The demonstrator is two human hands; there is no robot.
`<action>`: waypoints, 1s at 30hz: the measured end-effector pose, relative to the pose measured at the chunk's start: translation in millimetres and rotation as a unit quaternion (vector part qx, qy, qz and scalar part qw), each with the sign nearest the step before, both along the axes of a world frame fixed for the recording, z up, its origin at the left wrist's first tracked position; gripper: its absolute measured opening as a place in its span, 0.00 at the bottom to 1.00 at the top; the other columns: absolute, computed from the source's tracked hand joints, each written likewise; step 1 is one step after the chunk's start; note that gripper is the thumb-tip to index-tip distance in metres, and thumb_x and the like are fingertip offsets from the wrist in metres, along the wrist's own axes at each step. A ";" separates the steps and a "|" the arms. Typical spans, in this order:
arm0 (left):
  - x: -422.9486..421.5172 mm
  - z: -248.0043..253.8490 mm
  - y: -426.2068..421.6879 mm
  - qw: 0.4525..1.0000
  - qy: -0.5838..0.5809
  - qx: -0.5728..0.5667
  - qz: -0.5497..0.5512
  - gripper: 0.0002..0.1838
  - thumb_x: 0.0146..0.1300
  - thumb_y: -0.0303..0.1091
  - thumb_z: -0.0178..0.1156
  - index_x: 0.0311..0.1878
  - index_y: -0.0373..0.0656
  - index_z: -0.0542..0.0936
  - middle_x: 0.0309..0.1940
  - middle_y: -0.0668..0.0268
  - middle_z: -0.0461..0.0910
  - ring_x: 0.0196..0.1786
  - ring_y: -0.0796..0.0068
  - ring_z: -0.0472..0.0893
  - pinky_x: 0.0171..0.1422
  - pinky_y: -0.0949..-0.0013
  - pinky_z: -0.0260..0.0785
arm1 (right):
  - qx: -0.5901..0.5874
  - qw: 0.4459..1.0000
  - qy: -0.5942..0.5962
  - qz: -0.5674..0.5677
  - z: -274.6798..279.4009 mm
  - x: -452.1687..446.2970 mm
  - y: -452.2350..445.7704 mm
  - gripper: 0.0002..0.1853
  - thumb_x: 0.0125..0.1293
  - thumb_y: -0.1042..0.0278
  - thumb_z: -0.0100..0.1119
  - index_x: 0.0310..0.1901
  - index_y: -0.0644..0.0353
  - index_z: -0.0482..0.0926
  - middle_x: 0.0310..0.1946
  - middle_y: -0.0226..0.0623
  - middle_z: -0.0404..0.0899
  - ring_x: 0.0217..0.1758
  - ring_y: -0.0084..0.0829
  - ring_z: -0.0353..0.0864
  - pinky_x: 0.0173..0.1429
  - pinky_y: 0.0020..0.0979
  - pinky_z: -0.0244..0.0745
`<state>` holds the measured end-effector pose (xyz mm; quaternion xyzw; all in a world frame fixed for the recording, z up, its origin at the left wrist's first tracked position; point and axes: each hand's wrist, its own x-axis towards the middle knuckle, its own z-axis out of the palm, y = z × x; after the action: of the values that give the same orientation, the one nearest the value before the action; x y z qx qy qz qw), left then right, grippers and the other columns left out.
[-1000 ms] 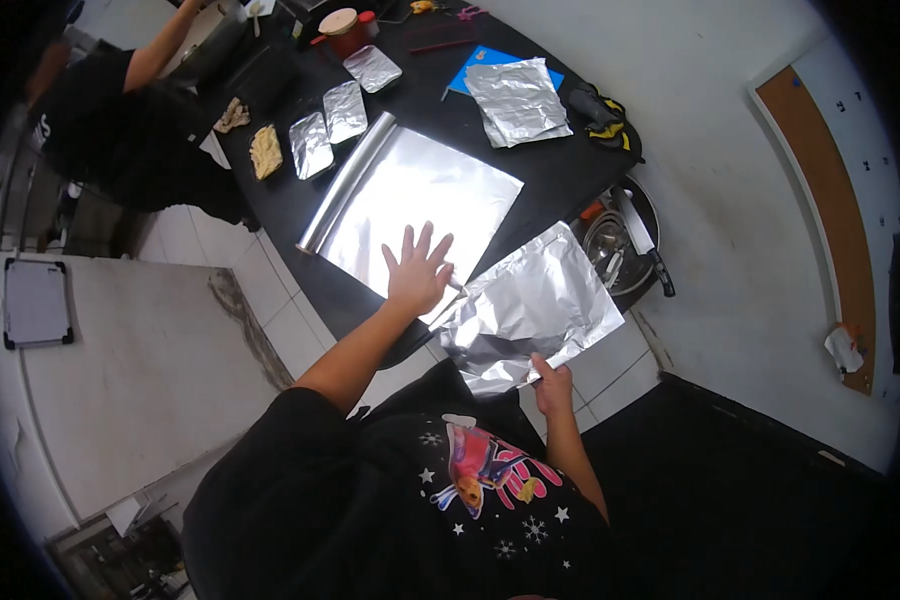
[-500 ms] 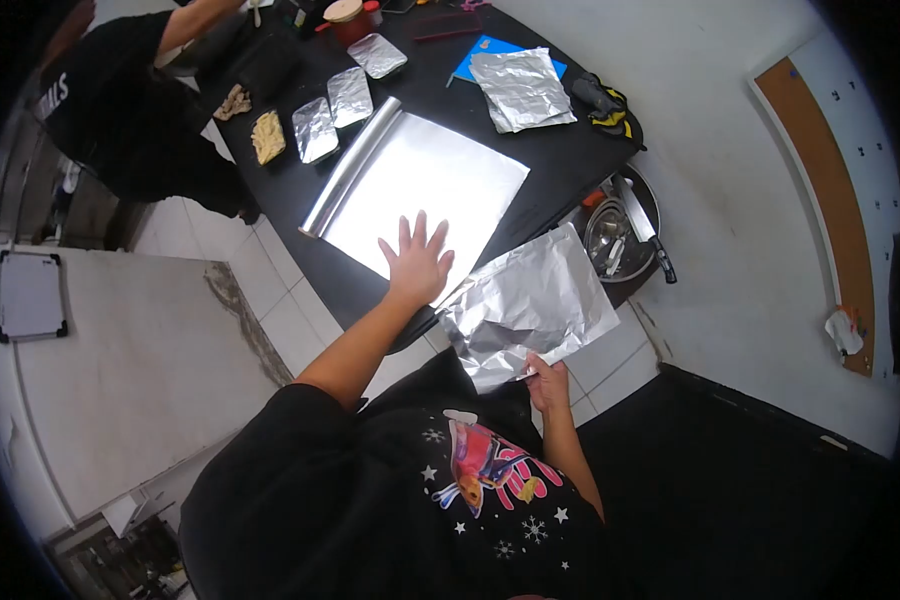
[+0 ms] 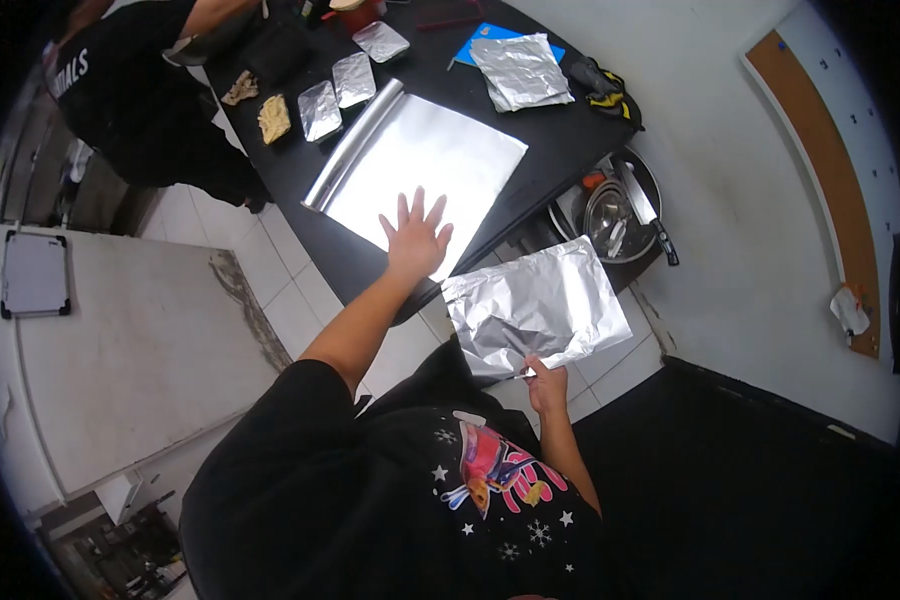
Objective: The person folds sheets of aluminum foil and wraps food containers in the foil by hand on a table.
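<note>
My left hand (image 3: 415,240) lies with spread fingers on the smooth foil pulled out from the foil roll (image 3: 353,146) on the black table. In my right hand (image 3: 547,388), pinched at its lower edge, is a loose crumpled foil sheet (image 3: 538,308), held in front of the table's edge. Beyond the roll stand foil-covered trays (image 3: 320,111) and a tray of yellowish food (image 3: 274,119). Several foil sheets (image 3: 522,72) lie stacked partly over a blue board (image 3: 480,42).
A metal bowl (image 3: 610,222) with a knife (image 3: 639,196) across it stands right of the foil. A black-and-yellow item (image 3: 607,95) lies at the table corner. At the upper left stands another person (image 3: 135,100) in black. A corkboard (image 3: 820,170) hangs on the right wall.
The foil sheet in my right hand has come away from the sheet under my left hand, leaving a gap between them. The view has shifted, and the other person's arm has moved.
</note>
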<state>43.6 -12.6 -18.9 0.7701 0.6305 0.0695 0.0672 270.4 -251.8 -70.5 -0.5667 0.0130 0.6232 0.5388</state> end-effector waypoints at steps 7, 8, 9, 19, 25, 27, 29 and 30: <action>-15.1 -20.7 -1.8 0.988 -0.144 0.050 -0.011 0.25 0.63 0.41 0.49 0.64 0.46 0.66 0.68 0.50 0.56 0.71 0.43 0.52 0.70 0.39 0.43 | 0.032 0.999 0.010 0.017 21.9 20.1 -27.8 0.19 0.56 0.81 0.61 0.49 0.57 0.72 0.37 0.30 0.77 0.37 0.26 0.79 0.37 0.28 0.75; -21.1 -26.9 -2.5 0.980 -0.185 0.064 -0.025 0.25 0.62 0.38 0.51 0.63 0.45 0.66 0.67 0.50 0.58 0.70 0.43 0.53 0.71 0.42 0.44 | 0.039 0.999 0.023 0.010 27.0 24.3 -30.3 0.20 0.55 0.82 0.61 0.50 0.57 0.72 0.38 0.30 0.77 0.37 0.27 0.78 0.38 0.29 0.75; -24.8 -22.2 -8.9 0.975 -0.178 0.112 -0.079 0.26 0.58 0.30 0.55 0.61 0.42 0.67 0.64 0.50 0.62 0.67 0.45 0.59 0.70 0.50 0.52 | 0.047 0.998 0.035 0.003 39.7 28.0 -29.7 0.21 0.55 0.82 0.61 0.51 0.58 0.71 0.39 0.31 0.77 0.38 0.27 0.78 0.38 0.29 0.75; 9.9 73.7 -95.1 0.864 -0.413 0.063 -0.281 0.38 0.40 0.33 0.72 0.59 0.46 0.70 0.63 0.58 0.65 0.62 0.53 0.67 0.67 0.56 0.58 | 0.095 0.980 0.100 0.142 139.5 53.5 -21.2 0.26 0.53 0.83 0.61 0.55 0.61 0.69 0.44 0.34 0.78 0.45 0.30 0.80 0.49 0.30 0.78; -32.7 137.5 -69.8 0.864 -0.290 0.154 -0.383 0.15 0.42 0.29 0.69 0.37 0.51 0.82 0.50 0.69 0.77 0.57 0.58 0.72 0.57 0.58 0.67 | 0.146 0.950 0.060 0.270 145.6 45.9 36.3 0.27 0.53 0.80 0.64 0.57 0.64 0.68 0.48 0.35 0.76 0.50 0.31 0.77 0.52 0.32 0.76; -45.7 150.1 -57.7 0.869 -0.268 0.191 -0.370 0.11 0.42 0.27 0.67 0.33 0.51 0.82 0.44 0.73 0.80 0.52 0.59 0.76 0.52 0.60 0.70 | 0.175 0.945 0.064 0.271 146.8 35.5 68.9 0.27 0.53 0.80 0.64 0.57 0.65 0.68 0.48 0.35 0.76 0.49 0.30 0.78 0.51 0.31 0.76; -59.8 147.4 -39.5 0.873 -0.241 0.218 -0.363 0.12 0.40 0.27 0.67 0.33 0.50 0.82 0.43 0.73 0.80 0.51 0.60 0.76 0.52 0.61 0.70 | 0.192 0.937 0.070 0.282 151.7 25.0 101.8 0.27 0.54 0.81 0.63 0.57 0.65 0.67 0.48 0.35 0.76 0.48 0.29 0.78 0.50 0.29 0.77; -65.7 145.4 -30.6 0.876 -0.228 0.229 -0.359 0.13 0.40 0.27 0.67 0.33 0.50 0.81 0.43 0.72 0.80 0.51 0.61 0.77 0.51 0.62 0.70 | 0.199 0.936 0.073 0.281 154.1 18.3 119.1 0.27 0.55 0.81 0.62 0.57 0.65 0.67 0.48 0.35 0.76 0.47 0.29 0.79 0.50 0.29 0.77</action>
<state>-22.0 -43.2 126.5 0.9002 0.2449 0.3565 0.0509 288.6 -132.6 83.6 -0.3816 -0.2315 0.7788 0.4407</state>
